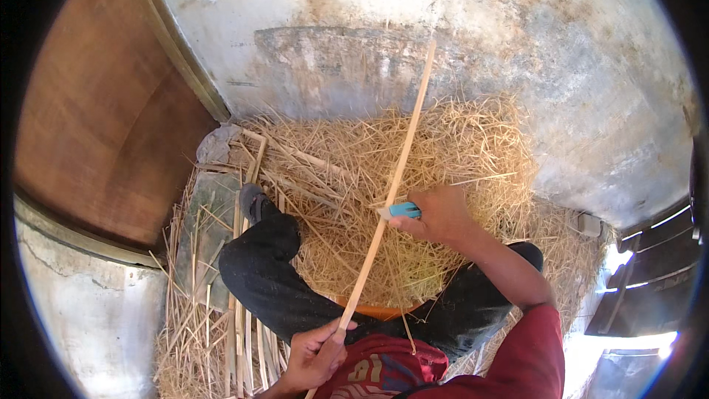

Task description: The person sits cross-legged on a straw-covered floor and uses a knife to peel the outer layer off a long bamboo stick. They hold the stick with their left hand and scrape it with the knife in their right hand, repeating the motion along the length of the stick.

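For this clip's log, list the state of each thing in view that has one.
Pale strip: long, unbroken, slanted
Blue cutter: blade exposed, at the strip
Left hand: closed around the strip
Right hand: closed on the cutter
Straw: loose, heaped
Wall: stained, patchy

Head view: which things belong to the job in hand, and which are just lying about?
In the job:
- pale strip, held in the left hand
- blue-handled tool, held in the right hand, at the strip

Apparently lying about:
- straw-like litter
- loose strips at the left; whether they are for use, I can't tell
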`<state>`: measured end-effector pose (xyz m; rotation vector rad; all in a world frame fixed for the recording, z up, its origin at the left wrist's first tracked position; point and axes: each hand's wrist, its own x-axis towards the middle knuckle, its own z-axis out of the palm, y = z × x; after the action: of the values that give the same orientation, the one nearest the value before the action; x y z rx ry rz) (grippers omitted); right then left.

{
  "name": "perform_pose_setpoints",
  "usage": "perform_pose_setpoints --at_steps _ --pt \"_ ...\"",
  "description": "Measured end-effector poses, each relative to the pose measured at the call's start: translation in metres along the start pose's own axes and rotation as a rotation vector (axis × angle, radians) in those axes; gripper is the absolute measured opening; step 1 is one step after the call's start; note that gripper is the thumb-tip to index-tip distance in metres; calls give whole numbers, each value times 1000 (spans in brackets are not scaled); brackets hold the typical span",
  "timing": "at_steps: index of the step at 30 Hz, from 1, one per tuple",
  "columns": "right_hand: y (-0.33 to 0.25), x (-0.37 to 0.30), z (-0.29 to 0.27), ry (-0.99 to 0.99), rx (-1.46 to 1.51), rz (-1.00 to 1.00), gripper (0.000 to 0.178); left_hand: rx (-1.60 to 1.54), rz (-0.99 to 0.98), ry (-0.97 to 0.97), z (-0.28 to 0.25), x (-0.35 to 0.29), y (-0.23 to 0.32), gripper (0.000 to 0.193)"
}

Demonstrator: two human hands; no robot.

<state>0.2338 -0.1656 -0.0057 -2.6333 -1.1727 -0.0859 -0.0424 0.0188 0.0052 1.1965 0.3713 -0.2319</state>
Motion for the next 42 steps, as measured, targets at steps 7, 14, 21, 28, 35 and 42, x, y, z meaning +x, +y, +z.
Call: perform_pose_setpoints --at_steps 7,14,21,28,35,42 --pt "103 45 -22 235 -233 162 68 251 -62 95 -2 -19 -15 26" --pt "153 58 -42 339 -322 216 69 574 69 -9 -11 -34 -13 31" --pt "220 78 -75 299 -131 786 82 604 -32 -91 -11 -43 0 35" --pt "213 27 -53 386 49 745 81 463 -47 158 -15 -51 -40 29" --pt "-3 -49 21 -152 192 -41 66 578 121 99 -18 5 -23 29" --pt "7 -17 36 210 198 86 62 414 219 69 6 28 -19 29"
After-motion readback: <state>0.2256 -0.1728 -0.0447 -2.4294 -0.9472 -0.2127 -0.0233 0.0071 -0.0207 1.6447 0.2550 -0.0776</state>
